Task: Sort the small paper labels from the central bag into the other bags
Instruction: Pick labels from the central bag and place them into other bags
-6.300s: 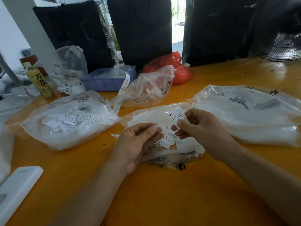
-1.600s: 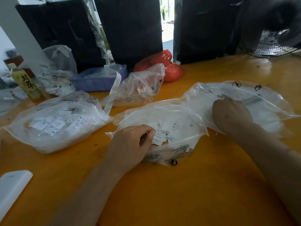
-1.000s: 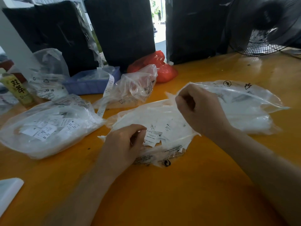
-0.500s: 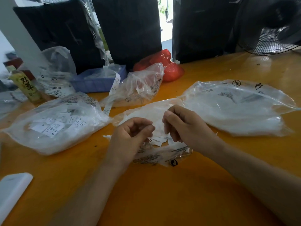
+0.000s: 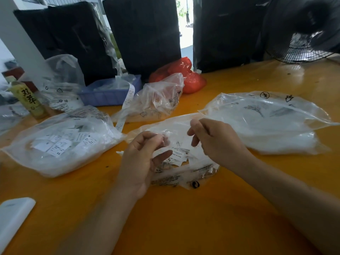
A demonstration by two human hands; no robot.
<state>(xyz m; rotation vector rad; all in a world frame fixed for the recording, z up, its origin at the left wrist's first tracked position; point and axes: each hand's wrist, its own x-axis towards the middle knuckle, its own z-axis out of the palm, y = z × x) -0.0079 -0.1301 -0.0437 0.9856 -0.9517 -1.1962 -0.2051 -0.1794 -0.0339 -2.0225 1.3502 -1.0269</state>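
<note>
The central bag (image 5: 176, 126), clear plastic, lies on the orange table with small white paper labels (image 5: 179, 157) showing at its mouth. My left hand (image 5: 141, 162) hovers over the bag's left side, its curled fingers and thumb pinching the bag's thin film. My right hand (image 5: 217, 142) is just above the bag's right part with its fingers loosely curled and blurred; whether it holds anything is unclear. A clear bag with labels marked S and XS (image 5: 60, 142) lies to the left. A large clear bag of white labels (image 5: 266, 124) lies to the right.
Behind the central bag lie a crumpled clear bag (image 5: 156, 100), a red bag (image 5: 185, 74), a blue tray (image 5: 108, 92) and a paper strip (image 5: 127, 105). A yellow bottle (image 5: 27, 98) stands far left. A white device (image 5: 12, 219) sits near left, a fan (image 5: 309, 34) back right.
My right hand came back from the right bag to the central bag. In the last half second my two hands have drawn apart above its mouth.
</note>
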